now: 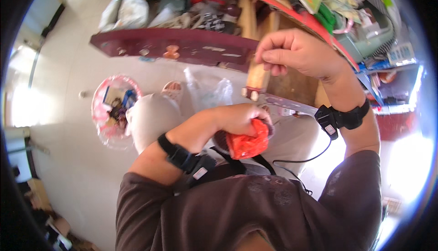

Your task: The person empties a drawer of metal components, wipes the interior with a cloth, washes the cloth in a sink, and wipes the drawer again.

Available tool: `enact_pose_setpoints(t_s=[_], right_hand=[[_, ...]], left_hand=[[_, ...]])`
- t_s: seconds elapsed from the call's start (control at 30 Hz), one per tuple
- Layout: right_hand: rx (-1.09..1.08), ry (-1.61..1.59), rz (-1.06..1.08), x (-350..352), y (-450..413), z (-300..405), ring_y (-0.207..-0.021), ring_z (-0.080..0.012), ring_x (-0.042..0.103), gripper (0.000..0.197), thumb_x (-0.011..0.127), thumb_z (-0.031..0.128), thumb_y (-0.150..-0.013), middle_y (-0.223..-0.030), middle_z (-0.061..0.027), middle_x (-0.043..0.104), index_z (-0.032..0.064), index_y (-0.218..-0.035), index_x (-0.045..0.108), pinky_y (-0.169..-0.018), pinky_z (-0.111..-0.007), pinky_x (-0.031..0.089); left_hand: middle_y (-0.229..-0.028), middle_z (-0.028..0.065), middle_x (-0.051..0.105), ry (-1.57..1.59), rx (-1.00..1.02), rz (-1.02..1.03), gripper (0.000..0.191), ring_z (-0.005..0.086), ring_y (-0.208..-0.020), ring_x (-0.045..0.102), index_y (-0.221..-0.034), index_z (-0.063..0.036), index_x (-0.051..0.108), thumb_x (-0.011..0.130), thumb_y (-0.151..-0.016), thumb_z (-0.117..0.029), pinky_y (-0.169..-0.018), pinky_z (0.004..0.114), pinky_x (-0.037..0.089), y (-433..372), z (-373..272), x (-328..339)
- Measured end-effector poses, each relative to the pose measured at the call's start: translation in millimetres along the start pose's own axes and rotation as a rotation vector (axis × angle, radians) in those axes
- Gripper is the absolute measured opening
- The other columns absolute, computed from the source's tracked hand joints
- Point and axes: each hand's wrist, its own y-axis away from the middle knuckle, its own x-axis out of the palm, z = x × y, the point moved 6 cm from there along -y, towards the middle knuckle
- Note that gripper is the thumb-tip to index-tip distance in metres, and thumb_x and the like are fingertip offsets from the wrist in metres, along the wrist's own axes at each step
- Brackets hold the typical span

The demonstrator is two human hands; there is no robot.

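A crumpled red plastic bag (247,143) is gripped in my left hand (248,117), close to my lap. Some dark, mesh-like material (220,139) lies around that bag; what it is I cannot tell. Farther forward and to the right, my right hand (287,52) is raised with thumb and fingers drawn together. Whether a small thing is pinched there is unclear. Below its fingertips runs a pale wooden rail (258,74) of the furniture, beside a brown wooden drawer bottom (291,86). A clear plastic bag (210,88) lies on the floor between my feet.
Ahead stands an open dark-red drawer (191,45) crammed with bags and cloth, a white plastic bag (131,9) at its left. A red-edged top (297,9) carries a pale green bin (371,38). On the floor at left is a pink-and-white lined bin (99,97) with rubbish.
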Motion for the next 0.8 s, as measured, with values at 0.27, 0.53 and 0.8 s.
enact_pose_setpoints(t_s=[0.27, 0.53, 0.8], right_hand=[[0.274, -0.095, -0.385, -43.7, 81.5, -136.1, -0.072, -0.0084, 0.052, 0.023, 0.045, 0.02, -0.084, -0.084, -0.0033, 0.056, 0.0015, -0.097, 0.051, -0.063, -0.021, 0.042], [-0.269, -0.55, -0.229, 53.2, 98.0, -142.6, -0.088, -0.0174, 0.05, 0.06, 0.058, 0.028, -0.076, -0.114, -0.0128, 0.043, 0.0006, -0.121, 0.03, -0.08, -0.027, 0.04], [-0.093, -0.866, -0.43, 52.3, 100.6, -136.2, -0.09, -0.0151, 0.05, 0.04, 0.054, 0.005, -0.073, -0.095, -0.0099, 0.055, -0.0035, -0.11, 0.042, -0.08, -0.027, 0.039]], left_hand=[[-0.101, 0.0071, 0.053, 0.27, -0.05, 0.027, 0.043, 0.0148, -0.094, 0.048, -0.104, -0.0024, 0.05, 0.055, -0.06, 0.0, -0.082, 0.026, 0.037, -20.6, 1.9, 2.4], [-0.113, 0.0091, 0.043, 0.734, 0.145, -0.226, 0.062, 0.0164, -0.097, 0.047, -0.113, 0.0025, 0.038, 0.063, -0.066, -0.028, -0.083, 0.027, 0.038, -17.9, -7.9, -15.6], [-0.105, 0.0122, 0.048, 0.809, 0.13, -0.497, 0.049, 0.0142, -0.081, 0.054, -0.119, -0.0027, 0.033, 0.052, -0.075, -0.011, -0.069, 0.024, 0.045, 6.2, -21.8, -21.8]])
